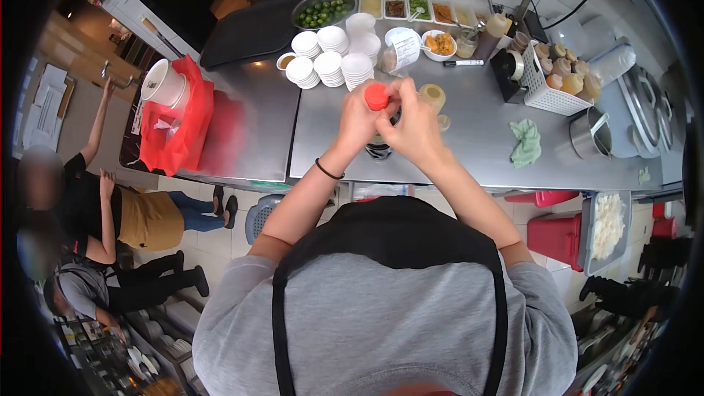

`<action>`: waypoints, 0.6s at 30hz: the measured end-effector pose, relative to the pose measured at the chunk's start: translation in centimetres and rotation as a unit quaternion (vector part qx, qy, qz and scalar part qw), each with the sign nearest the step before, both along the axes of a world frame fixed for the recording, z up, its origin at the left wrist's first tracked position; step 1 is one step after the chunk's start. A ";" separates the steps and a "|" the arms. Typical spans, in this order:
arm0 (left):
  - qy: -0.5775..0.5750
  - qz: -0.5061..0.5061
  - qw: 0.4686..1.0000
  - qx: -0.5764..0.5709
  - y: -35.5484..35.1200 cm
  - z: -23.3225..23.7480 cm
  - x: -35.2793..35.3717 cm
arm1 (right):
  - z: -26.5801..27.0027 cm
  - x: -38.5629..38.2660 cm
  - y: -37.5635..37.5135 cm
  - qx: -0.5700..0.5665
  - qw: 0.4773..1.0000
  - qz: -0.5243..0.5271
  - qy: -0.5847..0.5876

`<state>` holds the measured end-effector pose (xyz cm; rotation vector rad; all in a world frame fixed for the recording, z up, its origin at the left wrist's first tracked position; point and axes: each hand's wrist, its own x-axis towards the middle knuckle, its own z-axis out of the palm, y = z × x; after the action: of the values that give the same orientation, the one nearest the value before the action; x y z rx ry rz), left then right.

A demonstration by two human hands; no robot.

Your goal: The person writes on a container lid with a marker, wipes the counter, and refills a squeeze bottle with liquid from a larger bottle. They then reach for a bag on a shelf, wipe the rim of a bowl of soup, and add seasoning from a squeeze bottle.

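Both hands meet over the steel counter, around a bottle with a round red cap (377, 97). My left hand (355, 119) is closed around it just under the cap. My right hand (415, 119) is closed at the cap's right side, its fingers bent against the edge. Most of the bottle is hidden by the hands; a dark round base (378, 151) shows below them. Right behind my right hand stand an open yellowish bottle (433, 95) and a small cup (444, 122). A clear tub with a label (405, 50) lies tilted beyond my hands.
Stacked white lids (328, 66), a bowl of green limes (323, 12) and condiment trays (396, 9) line the back. To the right are a green cloth (525, 142), a white basket of bottles (555, 86) and a steel pot (587, 139). A red bag (192, 121) sits left. Other people stand at left.
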<state>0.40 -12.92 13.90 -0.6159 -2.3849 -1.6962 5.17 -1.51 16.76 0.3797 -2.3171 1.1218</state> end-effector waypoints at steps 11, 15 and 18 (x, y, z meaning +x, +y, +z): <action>0.054 0.067 0.996 0.023 0.7 -1.0 0.1 | -0.5 -0.3 -0.7 0.005 0.999 -0.027 0.017; 0.050 0.065 0.996 0.021 0.7 -0.8 0.1 | -0.4 -0.4 -0.9 0.003 0.999 -0.041 0.022; 0.056 0.065 0.996 0.025 0.8 -0.7 0.2 | -0.4 -0.4 -0.8 -0.005 0.999 -0.037 0.029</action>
<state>0.56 -12.08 13.22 -0.5212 -2.2464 -1.6182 4.74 -2.28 16.33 0.3163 -2.2566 1.0726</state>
